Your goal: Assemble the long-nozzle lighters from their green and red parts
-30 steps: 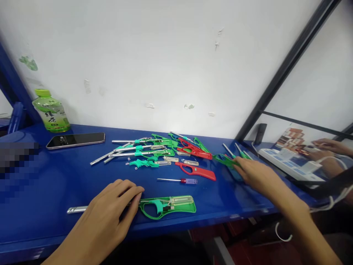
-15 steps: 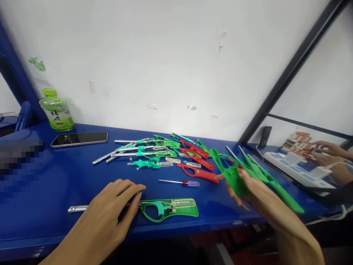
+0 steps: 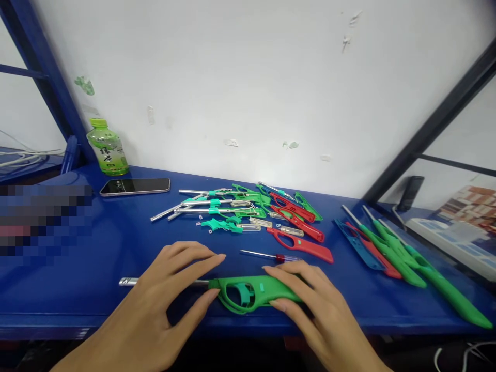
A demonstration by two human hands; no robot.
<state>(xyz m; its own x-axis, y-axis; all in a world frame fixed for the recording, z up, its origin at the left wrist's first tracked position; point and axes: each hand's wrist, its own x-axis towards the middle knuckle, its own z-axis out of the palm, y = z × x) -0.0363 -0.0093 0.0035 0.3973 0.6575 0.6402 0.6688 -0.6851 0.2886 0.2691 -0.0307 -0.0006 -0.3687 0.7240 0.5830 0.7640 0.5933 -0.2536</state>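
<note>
A green lighter [image 3: 256,292] lies near the table's front edge, its metal tube pointing left and a green shell covering the handle. My left hand [image 3: 166,294] is over the tube, thumb and forefinger at the front of the handle. My right hand [image 3: 313,305] grips the handle's right end between thumb and fingers. Just behind is a screwdriver [image 3: 267,256] with a red and purple handle, partly hidden by my right hand. Farther back lie a red shell [image 3: 306,247], teal parts [image 3: 220,225] and several metal tubes with green bodies [image 3: 197,210].
A phone [image 3: 135,186] and a green-capped bottle [image 3: 110,152] stand at the back left. On the right lie several green lighters [image 3: 445,284], a blue shell [image 3: 358,245] and a red shell [image 3: 377,253]. A white wall [image 3: 232,77] rises behind.
My right hand has brought the green shell left and down onto the open lighter body, covering its insides. My left hand remains at the tube. The view has shifted to the right.
</note>
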